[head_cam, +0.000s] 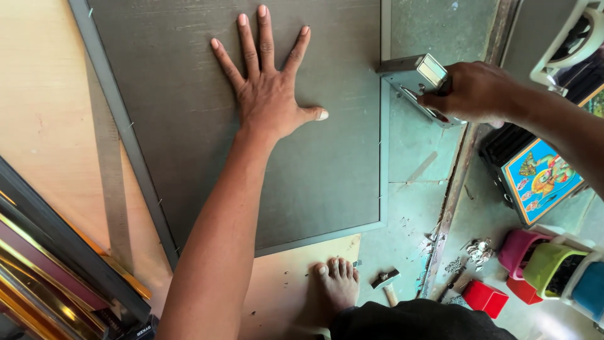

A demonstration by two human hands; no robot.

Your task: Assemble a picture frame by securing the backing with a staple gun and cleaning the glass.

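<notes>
**Flat palm on the backing board, stapler at the frame's edge**

The left hand (267,94) lies flat on the grey backing board (189,126), fingers spread wide apart, thumb out to the side. The board looks matte and fibrous, a large rectangle sitting in a thin grey frame (384,157) with small metal tacks along its borders. Over at the right edge, the right hand (475,91) is clamped around a boxy metal staple gun (418,79), its silvery nose pressed against the frame's rail. The frame rests on pale, smooth plywood (44,107), with a long steel ruler (110,182) lying across it.

Down low, a bare foot (340,283) stands on the plywood, beside a small hammer (387,283) on the dusty concrete floor (409,189). At the right, plastic tubs in pink (519,252), green (544,264) and blue (588,293) sit in a row; their contents look dark, I cannot tell what. A red box (484,297) sits near a pile of small metal bits (478,250). A bright framed picture (541,179) leans above them, and gilded moulding strips (44,277) lie stacked at the lower left.
</notes>
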